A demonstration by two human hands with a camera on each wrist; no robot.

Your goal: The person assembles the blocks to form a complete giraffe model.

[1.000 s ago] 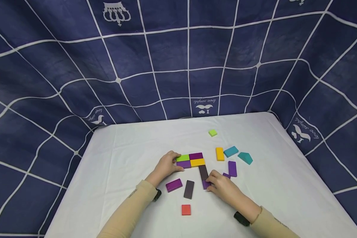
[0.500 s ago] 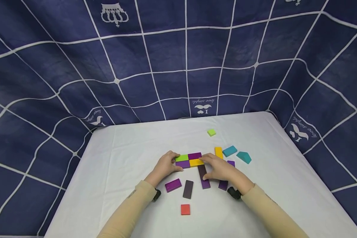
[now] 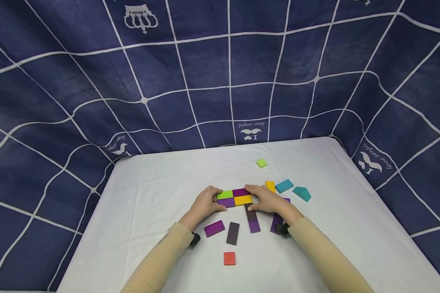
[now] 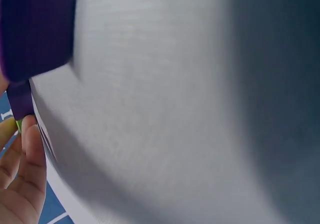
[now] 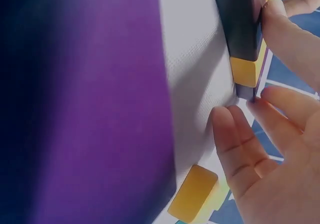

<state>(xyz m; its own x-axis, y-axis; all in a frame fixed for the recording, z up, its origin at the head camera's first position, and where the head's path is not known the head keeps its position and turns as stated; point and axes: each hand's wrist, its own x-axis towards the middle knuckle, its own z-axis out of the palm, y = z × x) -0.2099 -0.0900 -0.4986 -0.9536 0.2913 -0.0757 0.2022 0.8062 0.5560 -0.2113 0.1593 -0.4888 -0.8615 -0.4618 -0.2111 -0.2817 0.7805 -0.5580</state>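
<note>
In the head view, a green block (image 3: 225,195), a dark purple block (image 3: 240,192), a purple block (image 3: 226,202) and a yellow block (image 3: 243,200) lie together as a rectangle. My left hand (image 3: 204,203) holds its left end between fingers and thumb. At the right end, my right hand (image 3: 269,198) has its fingers at the dark purple block's corner and its thumb by the yellow block, over a dark brown block (image 3: 251,215). That block runs toward me from the rectangle's right corner, with another purple block (image 3: 254,226) at its near end.
Nearer me lie a magenta block (image 3: 214,228), a dark brown block (image 3: 232,233) and a red square block (image 3: 229,258). Beyond the right hand are a yellow block (image 3: 270,186), teal pieces (image 3: 284,186) and a small green block (image 3: 262,163). Purple blocks (image 3: 276,221) sit under the right wrist.
My right hand has left the purple block at the near end and moved up to the rectangle's right end. The left hand stays at the left end.
</note>
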